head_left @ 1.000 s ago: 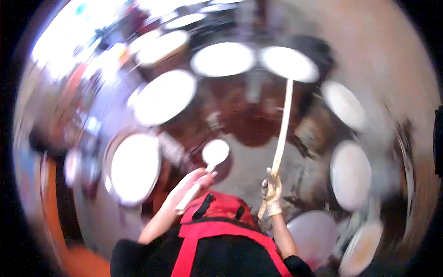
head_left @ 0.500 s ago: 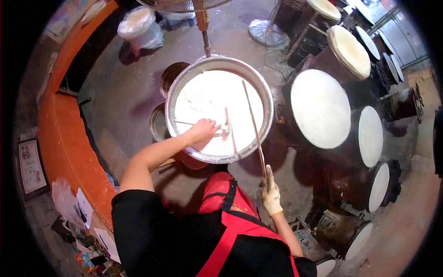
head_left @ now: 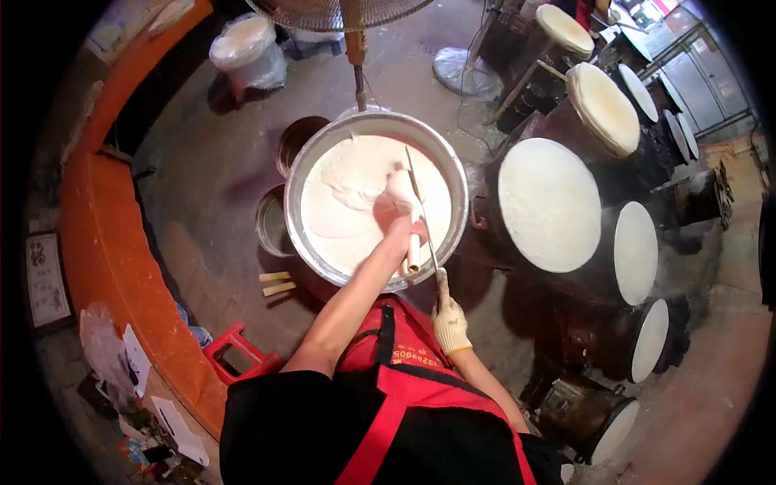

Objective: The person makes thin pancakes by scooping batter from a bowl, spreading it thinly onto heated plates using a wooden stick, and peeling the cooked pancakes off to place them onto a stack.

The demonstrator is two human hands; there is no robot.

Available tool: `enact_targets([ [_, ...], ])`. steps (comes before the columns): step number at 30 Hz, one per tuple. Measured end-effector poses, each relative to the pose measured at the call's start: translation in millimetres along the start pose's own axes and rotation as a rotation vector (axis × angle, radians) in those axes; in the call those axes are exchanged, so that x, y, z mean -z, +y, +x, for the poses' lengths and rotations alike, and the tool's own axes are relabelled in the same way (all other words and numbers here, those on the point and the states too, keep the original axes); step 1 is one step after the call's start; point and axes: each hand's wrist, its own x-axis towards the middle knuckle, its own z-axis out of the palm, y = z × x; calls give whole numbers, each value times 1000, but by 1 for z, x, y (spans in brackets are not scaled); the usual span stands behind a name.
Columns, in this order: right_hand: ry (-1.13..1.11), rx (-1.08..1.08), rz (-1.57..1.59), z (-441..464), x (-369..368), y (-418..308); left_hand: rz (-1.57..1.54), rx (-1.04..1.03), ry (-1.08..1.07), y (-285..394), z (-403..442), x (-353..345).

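A wide metal tub of thick white batter stands in front of me. Over the batter, my bare left hand is wrapped round the pale, round handle of a tool whose far end is coated in batter; its exact kind I cannot make out. My right hand, in a cream knitted glove, grips the lower end of a long thin stick by the tub's near rim. The stick slants over the rim, its upper part beside the coated tool.
Several round griddles with white surfaces curve along the right. A fan stands beyond the tub. Left lie two metal buckets, wooden handles, a red stool and an orange-covered counter.
My left hand has moved right, and the tool's handle now points toward me. The stick has shifted left with my right hand, its upper end now near the tool. The stool has come into view.
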Motion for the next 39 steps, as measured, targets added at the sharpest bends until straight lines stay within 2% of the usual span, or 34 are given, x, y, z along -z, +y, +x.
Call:
enact_targets([
  [5, 109, 154, 60, -45, 15, 12, -3, -182, 14, -27, -141, -117],
  [6, 129, 181, 63, -52, 26, 7, -81, -159, -71, -26, -157, -126],
  [8, 188, 235, 79, -60, 43, -2, 298, -400, -138, -28, -194, -150],
  [10, 256, 310, 89, -66, 65, -12, 170, -271, -256, -24, -239, -179],
  [14, 449, 450, 17, -67, 102, -34, 455, -444, -187, -12, -318, -234],
  [16, 529, 493, -48, -64, 124, -47, 658, -545, -209, 9, -347, -257],
  [17, 548, 489, -59, -61, 133, -52, 805, -654, -103, 12, -366, -273],
  [19, 622, 539, -10, -68, 163, -84, 1054, -752, -136, 45, -386, -292],
  [20, 622, 461, -37, -66, 167, -93, 1150, -790, -161, 57, -394, -297],
  [21, 728, 499, -28, -61, 166, -104, 1338, -882, -121, 70, -394, -297],
  [22, 829, 530, -20, -58, 160, -115, 1352, -849, -135, 88, -384, -290],
  [23, 749, 382, 5, -55, 150, -126, 1355, -779, -157, 98, -371, -280],
  [24, 940, 508, 17, -44, 137, -134, 1358, -700, -171, 108, -354, -266],
  [26, 635, 86, -122, -30, 99, -139, 1144, -204, -129, 151, -302, -241],
  [27, 533, -57, -122, -36, 69, -149, 1321, -164, -245, 185, -250, -209],
  [28, 485, -99, -26, -50, 54, -151, 1465, -157, -372, 201, -218, -182],
  [30, 943, 227, -92, -68, 17, -134, 2066, -580, -249, 154, -254, -143],
  [31, 984, 193, -72, -83, 3, -133, 1914, -671, -184, 119, -268, -111],
  [32, 824, 2, 120, -98, -10, -137, 1767, -742, -109, 96, -277, -87],
  [34, 744, -94, 277, -115, -27, -138, 1693, -214, -158, 99, -229, -69],
  [35, 777, -137, 275, -126, -31, -143, 1465, 90, -88, 93, -220, -78],
  [36, 670, -330, 350, -143, -34, -146, 1187, 319, 12, 85, -202, -75],
  [38, 928, -259, 527, -182, -33, -158, 1755, -12, -202, 52, -234, -62],
  [39, 976, -309, 470, -202, -49, -144, 1797, -148, -274, 34, -256, -52],
])
